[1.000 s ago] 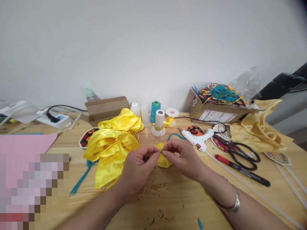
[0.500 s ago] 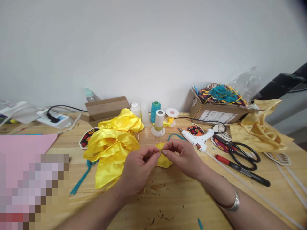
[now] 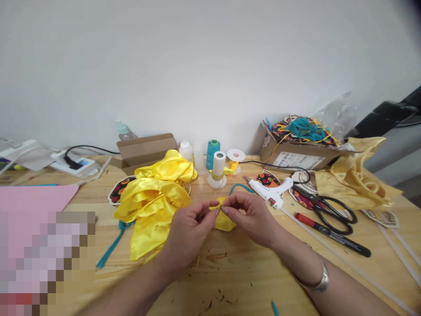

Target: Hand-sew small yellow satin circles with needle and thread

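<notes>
My left hand [image 3: 194, 226] and my right hand [image 3: 251, 217] meet at the middle of the table, thumbs and forefingers pinched close together. Between the fingertips is a gathered bit of a small yellow satin piece [image 3: 225, 223], whose lower part hangs beneath them. Whether a thread runs through the pinch is too small to make out. Just left of my left hand lies a heap of bright yellow satin fabric [image 3: 154, 197], with a teal tassel [image 3: 110, 245] showing from under it. A silver bracelet [image 3: 320, 278] circles my right wrist.
A white glue gun [image 3: 272, 189], black scissors [image 3: 329, 210] and a red-capped marker [image 3: 332, 235] lie to the right. Behind stand a teal thread cone [image 3: 213, 151], a white spool [image 3: 219, 166] and a filled cardboard box [image 3: 292, 151]. Pink cloth [image 3: 29, 206] lies left.
Both hands stay almost in place, with only a slight shift of the fingertips. The small yellow piece shows a little differently between them.
</notes>
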Demonstrator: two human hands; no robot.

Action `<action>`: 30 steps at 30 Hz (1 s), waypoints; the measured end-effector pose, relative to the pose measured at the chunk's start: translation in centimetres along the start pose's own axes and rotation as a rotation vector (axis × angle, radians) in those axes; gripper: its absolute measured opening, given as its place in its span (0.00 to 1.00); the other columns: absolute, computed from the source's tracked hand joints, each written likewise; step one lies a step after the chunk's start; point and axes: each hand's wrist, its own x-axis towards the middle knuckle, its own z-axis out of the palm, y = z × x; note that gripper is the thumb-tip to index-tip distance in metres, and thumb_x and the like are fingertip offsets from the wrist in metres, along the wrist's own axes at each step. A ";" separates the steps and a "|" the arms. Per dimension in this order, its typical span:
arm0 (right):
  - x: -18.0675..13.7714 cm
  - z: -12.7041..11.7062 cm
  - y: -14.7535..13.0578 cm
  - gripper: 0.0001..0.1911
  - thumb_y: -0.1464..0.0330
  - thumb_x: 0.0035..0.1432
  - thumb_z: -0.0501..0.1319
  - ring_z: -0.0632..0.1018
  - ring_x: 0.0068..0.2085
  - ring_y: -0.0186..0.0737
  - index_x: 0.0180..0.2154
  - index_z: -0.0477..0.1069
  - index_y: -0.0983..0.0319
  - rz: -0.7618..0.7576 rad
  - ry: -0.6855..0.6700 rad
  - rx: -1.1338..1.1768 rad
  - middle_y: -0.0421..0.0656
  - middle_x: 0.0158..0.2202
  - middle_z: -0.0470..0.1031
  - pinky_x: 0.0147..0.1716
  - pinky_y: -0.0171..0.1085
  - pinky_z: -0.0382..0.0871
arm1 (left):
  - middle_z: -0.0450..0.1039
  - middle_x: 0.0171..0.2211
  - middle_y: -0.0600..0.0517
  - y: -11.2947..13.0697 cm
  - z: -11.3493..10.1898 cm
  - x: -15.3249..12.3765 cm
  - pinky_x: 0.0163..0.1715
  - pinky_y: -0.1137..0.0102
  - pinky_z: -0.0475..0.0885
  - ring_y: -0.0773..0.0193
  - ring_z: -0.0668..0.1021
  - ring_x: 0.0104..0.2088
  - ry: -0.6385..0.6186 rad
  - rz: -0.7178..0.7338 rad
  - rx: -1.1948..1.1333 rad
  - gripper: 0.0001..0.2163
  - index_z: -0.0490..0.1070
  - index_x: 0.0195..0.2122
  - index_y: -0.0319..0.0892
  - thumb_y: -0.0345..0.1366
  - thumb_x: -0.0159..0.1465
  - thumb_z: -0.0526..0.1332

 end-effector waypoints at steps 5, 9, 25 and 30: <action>-0.1 -0.1 0.1 0.05 0.70 0.55 0.59 0.70 0.27 0.31 0.28 0.71 0.64 -0.007 -0.002 -0.019 0.39 0.25 0.73 0.26 0.30 0.62 | 0.69 0.18 0.59 0.1 -0.1 0.1 0.20 0.78 0.63 0.71 0.68 0.20 -0.034 0.074 0.044 0.10 0.79 0.38 0.44 0.37 0.59 0.59; -0.2 0.0 -0.1 0.05 0.70 0.54 0.59 0.70 0.26 0.31 0.28 0.71 0.64 -0.023 0.009 -0.034 0.39 0.25 0.73 0.25 0.30 0.62 | 0.69 0.18 0.58 0.2 -0.1 0.1 0.20 0.79 0.63 0.71 0.68 0.20 -0.025 0.097 0.066 0.09 0.79 0.32 0.42 0.36 0.58 0.59; 0.2 0.0 1.3 0.05 0.68 0.54 0.59 0.71 0.29 0.33 0.31 0.72 0.63 0.038 0.022 0.102 0.39 0.27 0.73 0.29 0.32 0.64 | 0.67 0.16 0.59 0.9 -0.3 0.4 0.21 0.77 0.62 0.71 0.68 0.20 -0.066 -0.040 -0.020 0.08 0.76 0.25 0.42 0.38 0.56 0.61; 0.1 0.0 0.8 0.05 0.68 0.54 0.60 0.71 0.29 0.33 0.30 0.73 0.63 0.033 0.005 0.083 0.39 0.27 0.73 0.29 0.32 0.64 | 0.67 0.17 0.59 0.9 -0.3 0.5 0.22 0.77 0.63 0.71 0.68 0.21 -0.070 -0.021 -0.015 0.08 0.77 0.27 0.42 0.38 0.57 0.61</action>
